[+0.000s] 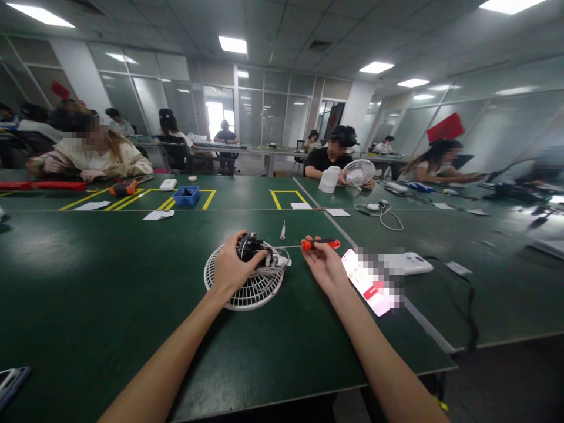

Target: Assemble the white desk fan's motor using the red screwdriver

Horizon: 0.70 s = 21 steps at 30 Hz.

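Observation:
My left hand [235, 267] grips a black fan motor [251, 247], its thumb and fingers on either side. Beneath the motor lies a white round fan grille [251, 294] on the green table, and pale wires [267, 271] bunch at the motor's right side. My right hand [324, 264], palm partly turned up, holds a red and black screwdriver [324, 244] by the handle. Its thin shaft points left toward the motor; I cannot tell whether the tip touches. Behind them, a small clear-handled screwdriver [283, 230] lies on the table.
A lit phone [370, 288] lies just right of my right hand, beside a white device [408, 263]. Further back are a blue bin [187, 195], paper slips [158, 215] and a coiled white cable [388, 214]. Across the table a person [332, 155] holds another white grille [360, 172].

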{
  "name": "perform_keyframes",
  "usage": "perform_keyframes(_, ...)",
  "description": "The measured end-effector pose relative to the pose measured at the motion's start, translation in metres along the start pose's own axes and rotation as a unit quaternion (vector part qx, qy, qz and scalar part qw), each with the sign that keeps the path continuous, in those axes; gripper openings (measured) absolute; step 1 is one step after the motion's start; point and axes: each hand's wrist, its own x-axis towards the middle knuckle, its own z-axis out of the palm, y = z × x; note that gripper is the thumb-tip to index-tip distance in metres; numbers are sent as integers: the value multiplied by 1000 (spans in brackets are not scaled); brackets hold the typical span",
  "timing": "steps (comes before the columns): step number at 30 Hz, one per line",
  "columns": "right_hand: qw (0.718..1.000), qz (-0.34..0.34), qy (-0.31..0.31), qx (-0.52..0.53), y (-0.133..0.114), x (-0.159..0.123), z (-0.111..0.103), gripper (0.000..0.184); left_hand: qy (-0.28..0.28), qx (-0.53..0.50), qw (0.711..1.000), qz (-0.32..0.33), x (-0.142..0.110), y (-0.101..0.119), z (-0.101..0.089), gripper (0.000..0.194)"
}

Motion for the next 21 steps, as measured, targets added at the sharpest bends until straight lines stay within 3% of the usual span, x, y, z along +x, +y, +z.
perform_keyframes(5,997,-63,22,-49,7,0,2,32,-3,-2,1000,-2,0,2,-1,65)
perform_keyframes(15,993,-39,93,-59,17,-2,4,41,-10,-3,1000,8,-1,1,-1,59)
perform_keyframes(21,993,-31,98,-52,18,-4,6,44,0,-11,1000,-4,-1,2,0,50)
